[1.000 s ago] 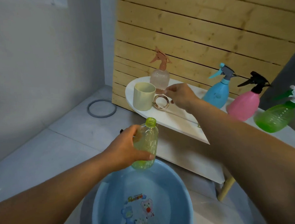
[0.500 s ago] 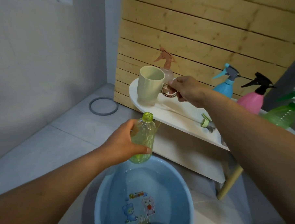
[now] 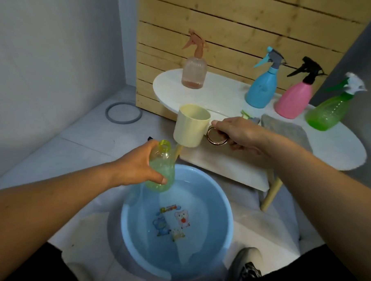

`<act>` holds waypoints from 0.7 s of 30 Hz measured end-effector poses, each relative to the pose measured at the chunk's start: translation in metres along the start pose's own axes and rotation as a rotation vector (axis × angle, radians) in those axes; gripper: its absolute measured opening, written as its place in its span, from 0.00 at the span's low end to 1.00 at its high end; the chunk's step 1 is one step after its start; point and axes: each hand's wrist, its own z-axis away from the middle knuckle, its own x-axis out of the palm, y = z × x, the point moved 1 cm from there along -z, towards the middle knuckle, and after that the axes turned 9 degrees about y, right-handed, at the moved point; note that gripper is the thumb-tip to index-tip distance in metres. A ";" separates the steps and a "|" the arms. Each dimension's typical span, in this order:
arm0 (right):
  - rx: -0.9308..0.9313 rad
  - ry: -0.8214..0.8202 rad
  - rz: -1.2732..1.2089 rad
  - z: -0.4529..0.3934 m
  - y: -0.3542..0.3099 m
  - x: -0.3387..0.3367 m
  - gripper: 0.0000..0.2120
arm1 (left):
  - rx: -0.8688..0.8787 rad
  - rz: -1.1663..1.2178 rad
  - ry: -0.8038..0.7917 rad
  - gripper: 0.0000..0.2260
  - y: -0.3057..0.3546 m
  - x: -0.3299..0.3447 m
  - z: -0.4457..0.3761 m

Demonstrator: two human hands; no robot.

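The bottle [image 3: 161, 173] is clear ribbed plastic, the cup [image 3: 190, 127] matt cream plastic with a shiny metal ring handle [image 3: 217, 136]; the basin [image 3: 214, 194] is smooth glossy plastic, the wall panel [image 3: 250, 31] bare wood.

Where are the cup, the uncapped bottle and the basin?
cup [image 3: 190, 127]: head view, on its outer side wall.
bottle [image 3: 163, 162]: head view, on the clear body below the neck.
basin [image 3: 212, 203]: head view, on the inner wall, right side.

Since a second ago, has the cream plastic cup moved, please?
Yes. The cream plastic cup left the white oval table, away from the peach spray bottle, toward the clear green bottle.
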 end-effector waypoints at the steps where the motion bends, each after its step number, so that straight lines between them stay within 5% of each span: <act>1: 0.005 -0.003 0.010 0.002 0.005 0.006 0.20 | -0.002 -0.004 -0.014 0.36 -0.003 0.003 -0.001; 11: 0.185 -0.165 0.091 -0.002 0.086 0.105 0.13 | -0.073 -0.040 -0.053 0.39 -0.056 0.050 -0.010; 15: 0.112 -0.225 0.386 -0.009 0.126 0.144 0.20 | -0.121 -0.062 -0.041 0.39 -0.070 0.053 -0.012; 21: -0.045 -0.162 0.790 -0.010 0.164 0.184 0.12 | -0.180 -0.074 -0.035 0.40 -0.083 0.054 -0.016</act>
